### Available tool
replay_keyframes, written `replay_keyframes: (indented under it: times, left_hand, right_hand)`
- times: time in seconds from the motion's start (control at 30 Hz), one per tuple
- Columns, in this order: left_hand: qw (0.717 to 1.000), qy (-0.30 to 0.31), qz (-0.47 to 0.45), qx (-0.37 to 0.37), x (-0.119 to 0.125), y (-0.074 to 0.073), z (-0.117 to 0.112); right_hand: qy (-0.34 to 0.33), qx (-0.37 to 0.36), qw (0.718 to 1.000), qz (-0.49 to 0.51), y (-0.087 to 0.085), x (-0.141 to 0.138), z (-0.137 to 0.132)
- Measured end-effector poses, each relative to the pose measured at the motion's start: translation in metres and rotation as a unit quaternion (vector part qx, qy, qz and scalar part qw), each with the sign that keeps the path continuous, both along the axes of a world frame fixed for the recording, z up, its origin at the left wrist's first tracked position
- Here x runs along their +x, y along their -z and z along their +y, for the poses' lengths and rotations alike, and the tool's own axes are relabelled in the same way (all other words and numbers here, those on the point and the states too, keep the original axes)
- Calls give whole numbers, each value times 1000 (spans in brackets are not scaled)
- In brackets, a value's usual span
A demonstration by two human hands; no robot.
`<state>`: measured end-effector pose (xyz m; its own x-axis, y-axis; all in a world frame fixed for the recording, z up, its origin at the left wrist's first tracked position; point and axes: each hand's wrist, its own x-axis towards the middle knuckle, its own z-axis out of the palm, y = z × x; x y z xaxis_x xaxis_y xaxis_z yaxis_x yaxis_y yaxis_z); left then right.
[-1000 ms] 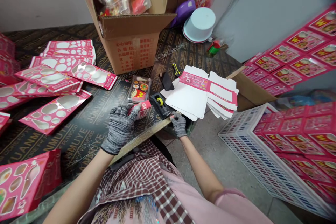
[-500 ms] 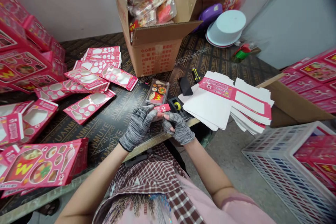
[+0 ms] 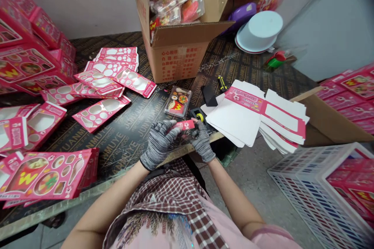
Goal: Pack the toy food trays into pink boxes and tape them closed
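Both my hands wear grey knit gloves and meet over the near edge of the dark table. My left hand and my right hand are closed on the two ends of a small pink box held between them. Just beyond it lies a clear tray of toy food. A black tape dispenser sits right behind my right hand. A stack of flat white and pink carton blanks lies to the right, overhanging the table edge.
An open cardboard box full of bagged toys stands at the back. Flat pink window cartons are scattered left, a filled pink box lies near left. A white crate of pink boxes stands on the floor at right.
My right hand left the table edge and joined my left hand on the small pink box. The view swung left and the box is now held level between both hands.
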<state>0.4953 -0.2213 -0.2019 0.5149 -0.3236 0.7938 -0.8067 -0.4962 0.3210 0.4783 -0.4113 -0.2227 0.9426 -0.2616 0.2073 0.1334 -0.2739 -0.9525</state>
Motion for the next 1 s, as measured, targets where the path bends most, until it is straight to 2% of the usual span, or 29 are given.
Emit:
replay_keyframes:
  times: [0.07,0.1,0.17,0.2,0.23,0.27,0.33,0.37,0.4,0.43,0.5,0.57,0.63,0.7,0.77,0.83,0.93,1.0]
  left_hand:
    - [995,63,60,-57,-15,2,10]
    - [987,64,108,-100,-21,4,16]
    - [949,-1,224,-220,-28,12,30]
    - [912,-39,292,-286,-30,16,37]
    - [863,-57,364,-346,-32,21,43]
    - [805,-46,440,-395,-35,25,48]
    - [688,36,560,-461,-44,31,55]
    - [644,78,590,-481,-49,32,57]
    - [617,104,597,-502,-55,31,60]
    - [610,110,585,-523,-60,30,64]
    - [635,68,524,-564,-69,24,80]
    - [672,-13,444,-592,-79,18,109]
    - [705,-110,353,-606,-91,13,148]
    - [719,-212,262,-607,-102,14,189]
    - [709,-299,187,-610,-109,22,225]
    - [682,-372,160,-609,-116,33,249]
    - [637,-467,193,-582,-130,49,263]
    - [630,-548,190,-516,-142,52,261]
  right_hand:
    - [-63,16,998,11,6,-3,-3]
    - [-92,26,995,23,8,-5,-4]
    - [-122,31,992,24,9,-11,-5]
    - [-128,24,991,15,9,-13,-6]
    - [-137,16,990,6,9,-15,-7]
    - [-155,4,988,0,10,-17,-7]
    - [-203,-30,979,-11,14,-17,-4]
    - [-223,-51,973,-22,17,-16,-2]
    - [-236,-73,968,-38,21,-13,2]
    - [-236,-93,965,-58,25,-9,6]
    - [-213,-118,966,-87,33,0,16]
    - [-192,-136,969,-83,40,9,24]
    - [-181,-161,968,-65,46,15,28]
    - [-177,-188,964,-59,51,18,29]
    - [-188,-200,960,-60,57,18,29]
    - [-210,-204,955,-57,63,17,31]
    - [-237,-209,948,-45,69,17,33]
    - [-240,-213,946,-55,72,22,33]
